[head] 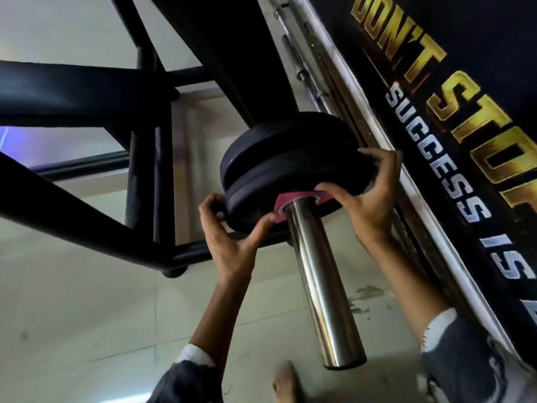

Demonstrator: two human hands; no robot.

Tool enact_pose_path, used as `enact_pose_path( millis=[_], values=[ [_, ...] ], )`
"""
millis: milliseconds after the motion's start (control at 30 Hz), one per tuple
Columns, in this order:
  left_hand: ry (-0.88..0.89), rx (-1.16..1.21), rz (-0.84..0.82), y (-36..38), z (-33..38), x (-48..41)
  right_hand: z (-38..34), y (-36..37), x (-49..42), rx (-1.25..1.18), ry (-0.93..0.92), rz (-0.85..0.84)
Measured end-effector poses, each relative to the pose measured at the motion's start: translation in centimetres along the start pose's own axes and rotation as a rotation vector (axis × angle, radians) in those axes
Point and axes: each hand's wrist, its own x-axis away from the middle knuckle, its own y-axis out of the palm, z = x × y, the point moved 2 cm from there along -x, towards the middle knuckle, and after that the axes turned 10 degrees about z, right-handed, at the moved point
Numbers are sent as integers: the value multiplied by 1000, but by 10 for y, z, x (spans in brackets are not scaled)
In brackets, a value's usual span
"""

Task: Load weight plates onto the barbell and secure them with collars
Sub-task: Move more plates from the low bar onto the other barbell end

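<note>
black rack frame (87,181): thick dark tubes fill the left side, standing on the pale tiled floor (72,315).
left hand (232,234): partly open, fingers curled over the left rim of the outer plate, thumb lying on its face just beside the pink label.
weight plates (279,158): two black plates sit side by side on the barbell sleeve, faces touching, with a groove showing between their rims.
pink label (280,205): ring around the outer plate's hole, right where the sleeve comes through.
barbell sleeve (319,286): shiny steel, bare from the plates down to its end near the camera.
right hand (366,196): partly open, fingers wrapped on the right rim of the outer plate, thumb on the label's edge.
spare bars (313,77): lean against the wall, behind the plates.
banner (453,117): black with gold and white letters, far right.
</note>
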Motion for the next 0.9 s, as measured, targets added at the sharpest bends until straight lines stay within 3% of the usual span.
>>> enact_pose_path(
  millis=[200,400,500,700,900],
  values=[
    [42,180,-109,-1,2,-15,-3,3,-9,-114,84,-44],
    [17,276,52,14,8,-15,7,0,6,-171,74,89],
    [41,301,45,6,15,5,0,-15,27,-197,65,133],
    [20,341,87,-39,29,94,-39,-92,100,-116,63,149],
    [-48,258,65,-105,92,184,-117,-184,177,35,62,168]
  ],
)
